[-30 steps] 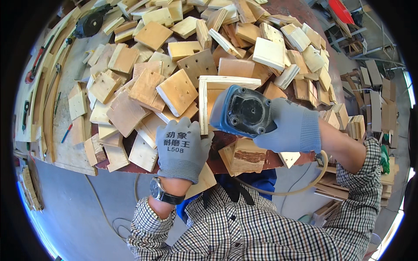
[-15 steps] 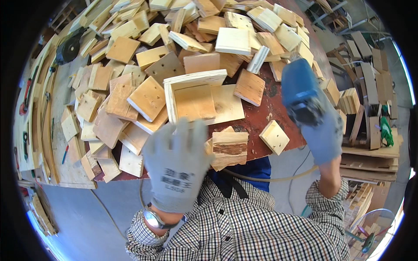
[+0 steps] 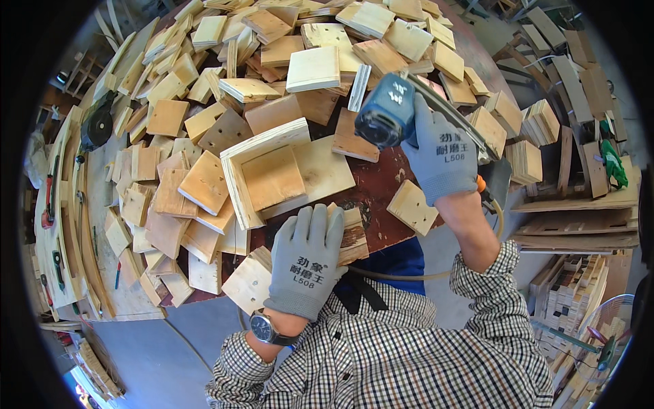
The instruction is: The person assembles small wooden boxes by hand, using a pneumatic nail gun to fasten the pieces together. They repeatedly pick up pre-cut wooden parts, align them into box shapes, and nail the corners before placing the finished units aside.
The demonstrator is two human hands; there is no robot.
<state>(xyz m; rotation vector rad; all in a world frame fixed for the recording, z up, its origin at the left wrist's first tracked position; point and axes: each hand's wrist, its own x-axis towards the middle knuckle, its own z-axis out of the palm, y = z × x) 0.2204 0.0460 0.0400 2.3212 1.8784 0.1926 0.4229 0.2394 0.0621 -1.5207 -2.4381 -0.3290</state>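
the right hand (image 3: 443, 151) grips the blue nailer (image 3: 386, 112), at one o'clock from the left hand (image 3: 304, 258), whose fingers reach over the rough-edged block (image 3: 354, 236); whether they grip cannot be told. the cornered wooden frame (image 3: 238, 187) lies at eleven o'clock; best aim clear of fingers.

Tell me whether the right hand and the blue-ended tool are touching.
Touching: the head view shows the gloved right hand gripping the blue-ended tool, with no gap between glove and tool.
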